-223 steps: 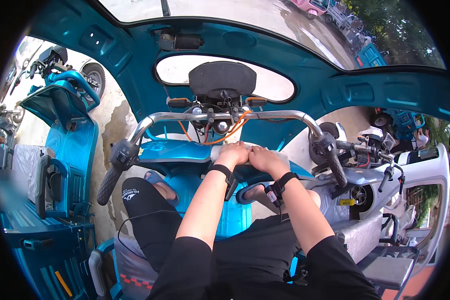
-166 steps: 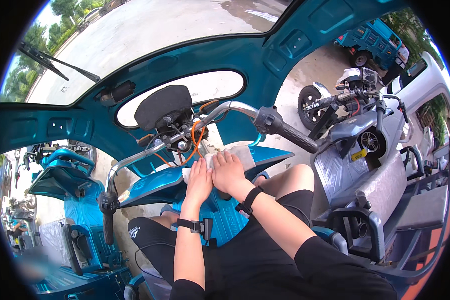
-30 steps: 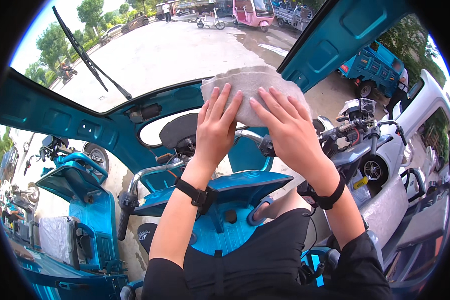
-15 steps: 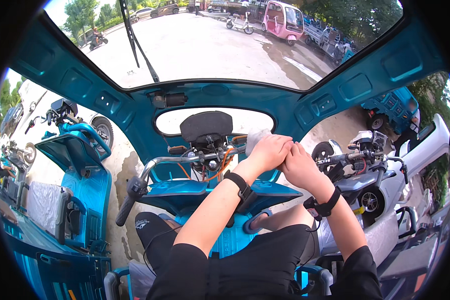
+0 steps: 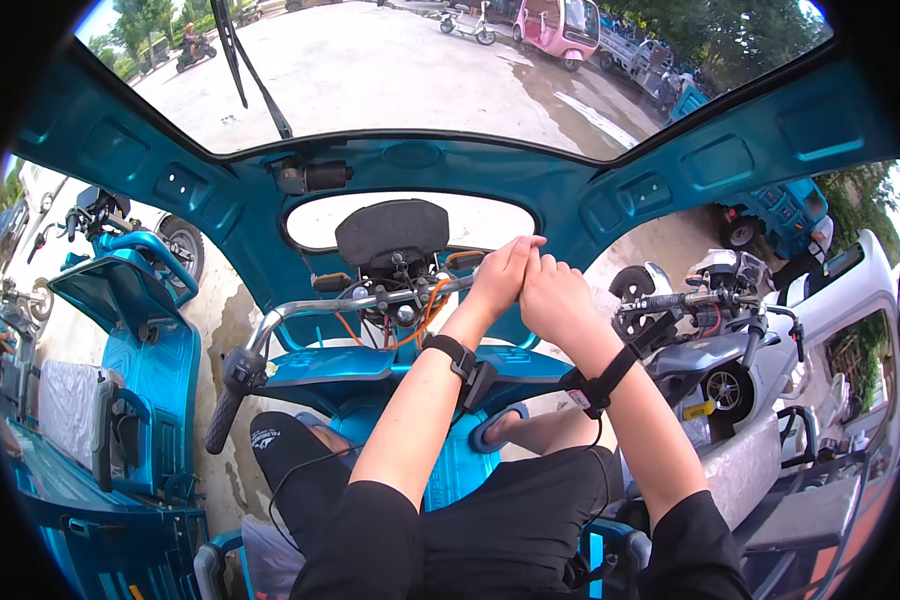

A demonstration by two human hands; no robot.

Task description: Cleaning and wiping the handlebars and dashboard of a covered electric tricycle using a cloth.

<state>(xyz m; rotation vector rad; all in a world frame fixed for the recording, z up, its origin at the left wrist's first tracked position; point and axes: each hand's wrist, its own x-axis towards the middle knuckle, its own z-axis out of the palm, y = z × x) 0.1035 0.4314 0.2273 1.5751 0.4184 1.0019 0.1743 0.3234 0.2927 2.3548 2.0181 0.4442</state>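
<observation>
My left hand (image 5: 499, 280) and my right hand (image 5: 562, 300) meet over the right part of the handlebar (image 5: 310, 306), in front of me. The fingers of both are bent inward and pressed close, the left fingertips lying against the right hand. What they hold is hidden behind them, and so is the bar's right end. The left grip (image 5: 224, 420), black with a switch block, is untouched. Between the two sides of the bar sit a dark instrument panel (image 5: 392, 233) and orange cables (image 5: 435, 300).
A blue cab frame (image 5: 415, 155) with a windshield and wiper (image 5: 260, 85) surrounds me. To the left stands a blue three-wheeler (image 5: 155, 370); to the right, a grey one (image 5: 705, 370). Outside are a pink enclosed vehicle (image 5: 560, 30) and a rider on a scooter (image 5: 194, 48).
The crumpled whitish material beside my left hand no longer shows there. My hands have shifted slightly, the right now closed more tightly. The whole view has tilted, and the scooter rider outside has moved.
</observation>
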